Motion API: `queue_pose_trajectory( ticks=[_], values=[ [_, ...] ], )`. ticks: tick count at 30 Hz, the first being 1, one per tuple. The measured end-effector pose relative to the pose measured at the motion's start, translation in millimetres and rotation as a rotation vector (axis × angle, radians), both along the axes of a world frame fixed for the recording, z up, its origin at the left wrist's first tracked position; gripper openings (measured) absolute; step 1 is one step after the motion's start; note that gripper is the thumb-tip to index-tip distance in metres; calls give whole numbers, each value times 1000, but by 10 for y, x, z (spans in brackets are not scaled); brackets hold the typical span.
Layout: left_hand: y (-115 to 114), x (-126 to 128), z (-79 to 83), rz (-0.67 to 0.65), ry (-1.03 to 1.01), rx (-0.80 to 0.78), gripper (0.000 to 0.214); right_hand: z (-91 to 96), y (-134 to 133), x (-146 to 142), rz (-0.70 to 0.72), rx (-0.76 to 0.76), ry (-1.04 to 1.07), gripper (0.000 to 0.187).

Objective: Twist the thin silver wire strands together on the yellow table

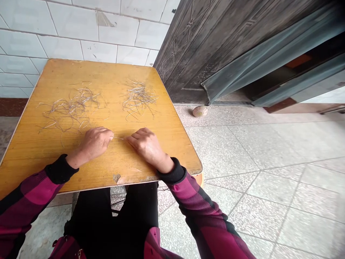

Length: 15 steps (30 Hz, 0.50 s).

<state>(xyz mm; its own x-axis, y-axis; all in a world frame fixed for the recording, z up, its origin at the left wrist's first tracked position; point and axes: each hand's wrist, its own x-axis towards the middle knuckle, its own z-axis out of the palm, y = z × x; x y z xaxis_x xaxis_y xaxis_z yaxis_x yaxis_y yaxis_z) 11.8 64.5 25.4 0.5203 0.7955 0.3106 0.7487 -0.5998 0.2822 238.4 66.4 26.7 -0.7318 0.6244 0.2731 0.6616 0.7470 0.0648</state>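
Observation:
Both my hands rest on a yellow wooden table (161, 118). My left hand (94, 142) is closed in a pinch on one end of a thin wire strand (119, 137). My right hand (145, 144) is closed on the other end, so the short strand spans the gap between my fingertips. Beyond my left hand lies a loose spread of thin wires (70, 108). A denser pile of wires (138, 98) lies beyond my right hand. Neither hand touches the piles.
A white tiled wall (67, 32) stands behind the table. A dark metal door (215, 46) is at the right, with a small round object (199, 111) on the tiled floor near it. The table's front edge is chipped (117, 177).

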Motion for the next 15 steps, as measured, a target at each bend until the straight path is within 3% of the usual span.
queue_pose_trajectory(
  ticks=[4, 15],
  values=[
    [2, 10, -48, -8, 3, -8, 24, -48, -65, 70, -79, -68, 86, 24],
    [19, -9, -75, -18, 28, 45, 24, -143, -274, 333, -284, -43, 143, 26]
  ],
)
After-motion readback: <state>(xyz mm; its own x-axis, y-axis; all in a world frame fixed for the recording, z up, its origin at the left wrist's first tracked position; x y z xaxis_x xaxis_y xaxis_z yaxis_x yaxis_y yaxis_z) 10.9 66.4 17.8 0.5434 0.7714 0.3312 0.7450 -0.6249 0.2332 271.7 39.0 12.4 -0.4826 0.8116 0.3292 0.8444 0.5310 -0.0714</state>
